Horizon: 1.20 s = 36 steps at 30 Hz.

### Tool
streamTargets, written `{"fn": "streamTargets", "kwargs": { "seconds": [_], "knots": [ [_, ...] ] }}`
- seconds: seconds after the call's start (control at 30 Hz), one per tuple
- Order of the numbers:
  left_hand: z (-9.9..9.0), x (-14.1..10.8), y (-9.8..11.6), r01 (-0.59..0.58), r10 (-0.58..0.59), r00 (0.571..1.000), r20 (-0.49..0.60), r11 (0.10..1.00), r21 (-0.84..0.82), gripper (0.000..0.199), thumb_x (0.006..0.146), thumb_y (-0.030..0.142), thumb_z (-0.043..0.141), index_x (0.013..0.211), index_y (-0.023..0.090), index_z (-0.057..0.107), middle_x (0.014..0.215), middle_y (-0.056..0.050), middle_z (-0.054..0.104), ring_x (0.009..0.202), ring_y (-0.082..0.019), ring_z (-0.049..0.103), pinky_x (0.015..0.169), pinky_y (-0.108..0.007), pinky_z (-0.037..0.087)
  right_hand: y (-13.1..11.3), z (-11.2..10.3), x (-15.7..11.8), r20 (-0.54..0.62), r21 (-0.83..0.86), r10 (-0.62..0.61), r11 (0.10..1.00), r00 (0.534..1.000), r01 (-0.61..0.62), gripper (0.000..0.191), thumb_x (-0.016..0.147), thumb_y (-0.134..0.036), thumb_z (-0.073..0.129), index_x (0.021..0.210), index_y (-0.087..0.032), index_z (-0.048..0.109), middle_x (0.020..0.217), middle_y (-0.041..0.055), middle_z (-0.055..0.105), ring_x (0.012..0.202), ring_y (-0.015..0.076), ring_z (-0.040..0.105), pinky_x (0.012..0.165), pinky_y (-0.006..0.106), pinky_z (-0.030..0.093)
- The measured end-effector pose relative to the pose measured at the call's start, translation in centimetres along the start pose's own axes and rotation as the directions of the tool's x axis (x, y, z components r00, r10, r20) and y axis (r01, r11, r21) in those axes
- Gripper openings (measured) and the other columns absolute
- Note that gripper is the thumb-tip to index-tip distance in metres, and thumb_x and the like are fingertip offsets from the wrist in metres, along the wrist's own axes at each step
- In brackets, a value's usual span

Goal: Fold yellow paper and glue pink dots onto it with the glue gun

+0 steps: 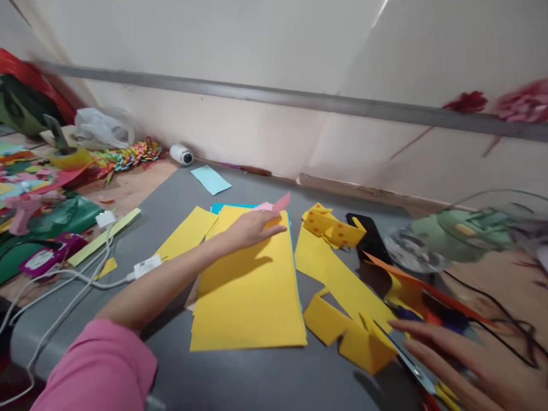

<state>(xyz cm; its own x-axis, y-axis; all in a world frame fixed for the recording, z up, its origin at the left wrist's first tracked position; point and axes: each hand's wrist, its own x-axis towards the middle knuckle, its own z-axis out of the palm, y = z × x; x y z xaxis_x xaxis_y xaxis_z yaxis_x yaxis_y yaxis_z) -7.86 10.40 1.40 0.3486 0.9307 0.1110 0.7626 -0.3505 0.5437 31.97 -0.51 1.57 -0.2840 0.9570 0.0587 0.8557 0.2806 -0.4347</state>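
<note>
My left hand [253, 229] reaches over a stack of yellow paper sheets [252, 302]. Its fingers are closed around a small piece of pink paper [282, 201] that sticks up past the fingertips. Blue sheets [233, 206] show under the stack's far edge. At the lower right, my right hand [466, 359] is open with fingers stretched out, beside a pair of scissors [413, 365]. Folded yellow paper strips [368, 345] lie left of the scissors. A yellow folded piece with orange dots [334, 225] stands farther back on a long yellow strip [338, 274].
A black phone [369, 233] and a green device [462, 231] stand at the right. White cables [85, 274] with a white adapter [148, 266] run along the left. A pale blue paper [210, 179] and a white bottle [181, 154] lie near the wall. A pink glue gun [29, 208] is far left.
</note>
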Motion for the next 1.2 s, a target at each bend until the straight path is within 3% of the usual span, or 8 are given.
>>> {"fn": "streamTargets", "kwargs": {
  "seconds": [0.13, 0.23, 0.37, 0.5, 0.63, 0.8, 1.03, 1.2],
  "knots": [
    [0.8, -7.0, 5.3, -0.102, 0.028, 0.992, -0.122, 0.747, -0.657, 0.027, 0.095, 0.037, 0.058, 0.108, 0.019, 0.072, 0.113, -0.008, 0.075, 0.104, -0.019, 0.069, 0.095, -0.032, 0.054, -7.2, 0.1, 1.3, -0.023, 0.185, 0.016, 0.983, 1.0, -0.011, 0.053, 0.081, -0.068, 0.059, 0.119, -0.032, 0.069, 0.116, 0.013, 0.074, 0.101, 0.0344, 0.071, 0.081, 0.047, 0.061],
    [2.1, -10.4, 8.2, -0.067, -0.031, 0.995, -0.095, 0.502, -0.862, 0.023, 0.088, 0.034, 0.068, 0.104, 0.018, 0.071, 0.102, -0.005, 0.073, 0.086, -0.014, 0.069, 0.078, -0.027, 0.058, -10.1, 1.4, 0.8, 0.005, 0.394, -0.075, 0.917, 0.997, 0.067, 0.078, 0.074, -0.071, 0.069, 0.137, -0.026, 0.058, 0.138, 0.0131, 0.064, 0.115, 0.034, 0.066, 0.09, 0.045, 0.058],
    [3.4, -13.1, 10.3, -0.098, -0.075, 0.986, -0.146, 0.444, -0.89, 0.061, 0.083, 0.028, 0.073, 0.141, 0.026, 0.051, 0.081, 0.003, 0.067, 0.075, -0.011, 0.066, 0.073, -0.025, 0.057, -11.4, 2.4, -2.0, 0.084, 0.512, -0.209, 0.848, 0.974, 0.138, 0.041, 0.09, -0.057, 0.061, 0.109, -0.023, 0.074, 0.106, 0.0074, 0.077, 0.1, 0.0276, 0.07, 0.086, 0.039, 0.057],
    [4.6, -16.5, 11.2, -0.299, 0.099, 0.937, -0.334, 0.721, -0.625, 0.026, 0.091, 0.027, 0.064, 0.117, 0.022, 0.067, 0.093, -0.004, 0.075, 0.088, -0.016, 0.07, 0.082, -0.029, 0.056, -11.0, 2.6, -4.6, -0.201, 0.177, -0.394, 0.886, 0.897, 0.429, 0.024, 0.098, -0.036, 0.056, 0.104, -0.026, 0.076, 0.107, 0.0073, 0.077, 0.102, 0.0246, 0.068, 0.093, 0.04, 0.051],
    [7.6, -19.9, 11.0, -0.451, 0.411, 0.845, -0.342, 0.891, -0.046, 0.021, 0.098, 0.018, 0.051, 0.092, 0.02, 0.071, 0.098, -0.007, 0.078, 0.092, -0.017, 0.07, 0.084, -0.031, 0.055, -9.4, 4.6, -7.2, -0.203, -0.119, -0.485, 0.874, 0.85, 0.471, 0.027, 0.099, -0.026, 0.052, 0.116, -0.024, 0.073, 0.126, 0.0119, 0.071, 0.115, 0.0273, 0.061, 0.099, 0.046, 0.048],
    [11.8, -22.7, 10.9, -0.403, 0.483, 0.865, -0.138, 0.831, 0.384, 0.022, 0.1, 0.015, 0.048, 0.092, 0.018, 0.069, 0.098, -0.004, 0.079, 0.08, -0.017, 0.07, 0.075, -0.03, 0.055, -7.6, 8.2, -11.1, -0.04, -0.2, -0.51, 0.846, 0.859, 0.494, 0.026, 0.098, -0.028, 0.056, 0.119, -0.023, 0.071, 0.126, 0.0125, 0.07, 0.111, 0.0276, 0.061, 0.092, 0.044, 0.051],
    [13.1, -24.4, 12.7, -0.386, 0.508, 0.849, -0.144, 0.784, 0.486, 0.015, 0.099, 0.025, 0.056, 0.099, 0.015, 0.068, 0.109, -0.008, 0.076, 0.091, -0.02, 0.072, 0.077, -0.032, 0.056, -6.7, 8.8, -13.5, -0.088, -0.237, -0.558, 0.817, 0.825, 0.526, 0.02, 0.097, -0.025, 0.059, 0.112, -0.02, 0.072, 0.121, 0.0127, 0.072, 0.108, 0.0267, 0.063, 0.09, 0.041, 0.051],
    [13.9, -24.0, 13.4, -0.358, 0.497, 0.854, -0.156, 0.777, 0.518, 0.015, 0.097, 0.024, 0.06, 0.104, 0.014, 0.068, 0.11, -0.008, 0.077, 0.092, -0.022, 0.072, 0.078, -0.034, 0.057, -6.3, 7.2, -11.6, 0.012, -0.113, -0.554, 0.826, 0.832, 0.552, 0.035, 0.098, -0.046, 0.056, 0.116, -0.02, 0.07, 0.126, 0.0126, 0.069, 0.114, 0.0283, 0.063, 0.094, 0.044, 0.05]
  ]
}}
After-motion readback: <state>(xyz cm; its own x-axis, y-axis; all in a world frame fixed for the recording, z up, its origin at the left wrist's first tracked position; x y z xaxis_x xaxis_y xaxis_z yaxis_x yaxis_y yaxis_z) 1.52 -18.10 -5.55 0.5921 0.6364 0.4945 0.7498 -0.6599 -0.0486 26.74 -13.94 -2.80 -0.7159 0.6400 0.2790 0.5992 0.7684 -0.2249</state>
